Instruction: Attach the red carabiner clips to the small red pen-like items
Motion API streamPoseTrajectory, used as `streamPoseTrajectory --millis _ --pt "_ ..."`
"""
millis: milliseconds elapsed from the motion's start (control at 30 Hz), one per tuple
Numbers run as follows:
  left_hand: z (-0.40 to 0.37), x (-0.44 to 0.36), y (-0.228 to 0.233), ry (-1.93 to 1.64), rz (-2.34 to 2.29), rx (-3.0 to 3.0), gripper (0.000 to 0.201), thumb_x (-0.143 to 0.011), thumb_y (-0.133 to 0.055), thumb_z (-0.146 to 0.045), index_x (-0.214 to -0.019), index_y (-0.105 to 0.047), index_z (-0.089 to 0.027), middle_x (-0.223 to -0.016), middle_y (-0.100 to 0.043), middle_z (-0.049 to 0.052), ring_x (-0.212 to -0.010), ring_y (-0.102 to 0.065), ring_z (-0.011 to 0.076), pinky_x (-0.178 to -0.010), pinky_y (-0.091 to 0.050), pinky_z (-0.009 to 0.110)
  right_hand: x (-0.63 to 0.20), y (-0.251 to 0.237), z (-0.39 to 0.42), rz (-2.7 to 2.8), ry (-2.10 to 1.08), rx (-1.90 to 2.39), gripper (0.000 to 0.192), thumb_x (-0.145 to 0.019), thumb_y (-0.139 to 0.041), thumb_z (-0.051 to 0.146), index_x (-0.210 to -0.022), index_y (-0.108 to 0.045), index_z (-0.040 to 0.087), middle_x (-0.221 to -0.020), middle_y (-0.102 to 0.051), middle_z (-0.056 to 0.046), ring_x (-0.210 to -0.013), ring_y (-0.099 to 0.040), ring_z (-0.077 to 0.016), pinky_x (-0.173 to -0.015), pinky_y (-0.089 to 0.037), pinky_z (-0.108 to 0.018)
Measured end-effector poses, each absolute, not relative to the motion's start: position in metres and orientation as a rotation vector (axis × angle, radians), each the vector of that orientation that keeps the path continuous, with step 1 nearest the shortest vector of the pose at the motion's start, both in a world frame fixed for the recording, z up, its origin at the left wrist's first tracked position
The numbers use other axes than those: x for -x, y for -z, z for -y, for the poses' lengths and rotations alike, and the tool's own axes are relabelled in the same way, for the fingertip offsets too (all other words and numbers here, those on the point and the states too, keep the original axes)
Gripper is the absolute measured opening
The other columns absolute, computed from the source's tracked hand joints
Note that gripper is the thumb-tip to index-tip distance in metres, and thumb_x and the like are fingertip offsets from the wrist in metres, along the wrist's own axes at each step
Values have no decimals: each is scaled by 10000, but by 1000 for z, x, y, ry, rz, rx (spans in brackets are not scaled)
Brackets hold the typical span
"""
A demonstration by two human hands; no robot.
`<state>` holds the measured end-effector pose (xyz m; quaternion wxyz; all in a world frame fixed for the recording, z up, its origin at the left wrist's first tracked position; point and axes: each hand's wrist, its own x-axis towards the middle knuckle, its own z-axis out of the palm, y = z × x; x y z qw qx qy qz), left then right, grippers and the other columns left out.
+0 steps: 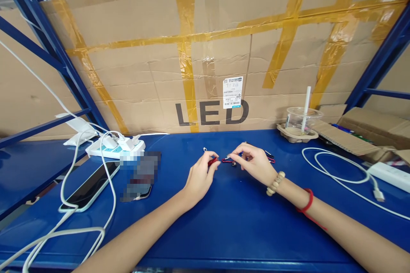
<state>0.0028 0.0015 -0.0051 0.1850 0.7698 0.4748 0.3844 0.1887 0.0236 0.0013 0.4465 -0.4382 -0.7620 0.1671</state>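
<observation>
Behind the blue tabletop (237, 226), a large cardboard panel (153, 85) with yellow tape filled the background, its top right edge cut off by the view. Blue frame bars stood at both sides, likewise cropped. At the left, white cables partly covered a white power strip (112, 150) and crossed a phone (92, 187) lying flat; beside it, pixelation obscured a dark object (145, 175). At the right rear, a clear plastic cup (297, 120) with a straw sat in a moulded carrier; a cardboard box beyond it was cut off by the right edge. Both forearms left the view below. The left hand (201, 175) had a narrow grip, thumb and fingers closed on a small red piece (211, 162), partly hidden by them. The right hand (254, 164), near it, pinched a tiny silvery piece (228, 156) just above a thin red loop (225, 161) on the tabletop; whether these two were joined could not be told. Slender dark and red items behind the right hand were largely concealed.
</observation>
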Motion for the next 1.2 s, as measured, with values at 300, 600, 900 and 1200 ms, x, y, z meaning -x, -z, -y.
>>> streamPoseTrajectory --millis 300,600,900,1200 --pt "-6 0 7 -1114 -1479 -2080 132 -884 -377 -323 -971 -444 -252 -755 -586 -46 -722 -574 120 -662 -403 228 -186 11 -25 2100 -410 1205 174 -792 -558 334 -833 -679 216 -706 -685 17 -465 -566 -87 -522 -447 -210" --pt "-4 -1 4 -1007 -1421 -2201 174 -896 -351 -327 -977 -486 -253 -837 -594 -23 -784 -567 134 -712 -422 247 -188 6 -22 2160 -78 1274 170 -792 -544 322 -877 -668 242 -818 -658 4 -517 -565 -91 -498 -436 -213" --pt "1 -1 -1 -879 -1153 -2473 207 -918 -336 -259 -903 -541 -229 -901 -616 -10 -839 -535 140 -813 -396 265 -187 6 -20 2296 37 1310 155 -789 -545 313 -869 -654 237 -833 -650 -24 -575 -603 -133 -454 -444 -231" --pt "-1 -2 0 -699 -1254 -2593 228 -930 -315 -248 -929 -540 -211 -916 -633 4 -859 -547 151 -813 -369 295 -188 7 -19 2290 91 1431 180 -808 -484 254 -882 -643 212 -909 -651 -44 -693 -645 -175 -534 -507 -263"
